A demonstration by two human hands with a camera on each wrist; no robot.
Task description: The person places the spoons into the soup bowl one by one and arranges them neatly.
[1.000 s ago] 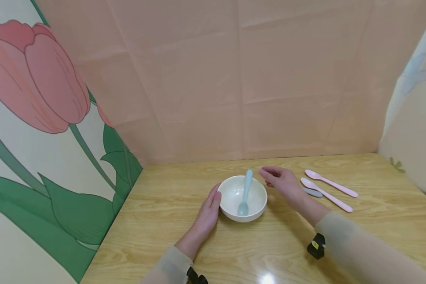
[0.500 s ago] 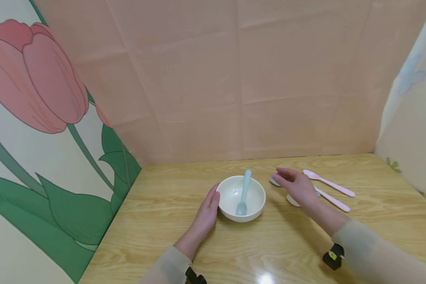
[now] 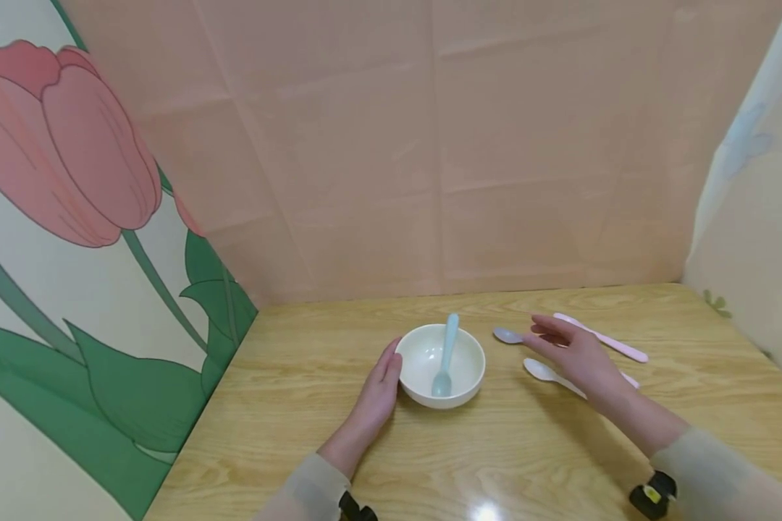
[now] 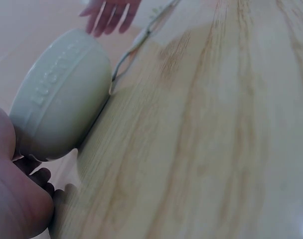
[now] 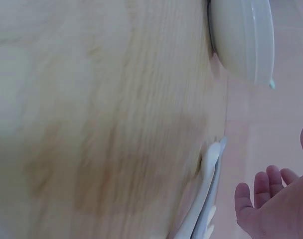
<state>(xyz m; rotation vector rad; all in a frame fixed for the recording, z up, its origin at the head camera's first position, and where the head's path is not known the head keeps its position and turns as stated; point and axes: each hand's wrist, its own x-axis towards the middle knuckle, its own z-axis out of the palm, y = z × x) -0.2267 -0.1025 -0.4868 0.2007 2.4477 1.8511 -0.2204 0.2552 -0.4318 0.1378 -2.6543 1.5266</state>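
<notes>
In the head view, a white bowl (image 3: 417,383) sits mid-table with a light blue spoon (image 3: 449,351) leaning inside, its handle past the far rim. My left hand (image 3: 378,387) holds the bowl's left side; the left wrist view shows the thumb against its wall and the fingers curled underneath. My right hand (image 3: 576,354) is over the spoons on the right, holding nothing, its fingers loosely bent. A grey spoon (image 3: 508,336) and a white spoon (image 3: 541,370) show their heads to its left. Behind it lies a pink spoon (image 3: 615,346).
The wooden table (image 3: 287,376) meets a pink cloth backdrop (image 3: 365,181) at its far edge. A tulip mural (image 3: 104,159) covers the left wall. Another pink handle end (image 3: 631,380) pokes out beyond my right wrist.
My right hand has moved right, from beside the bowl to over the spoons, uncovering the grey and white spoon heads. My left hand stays at the bowl.
</notes>
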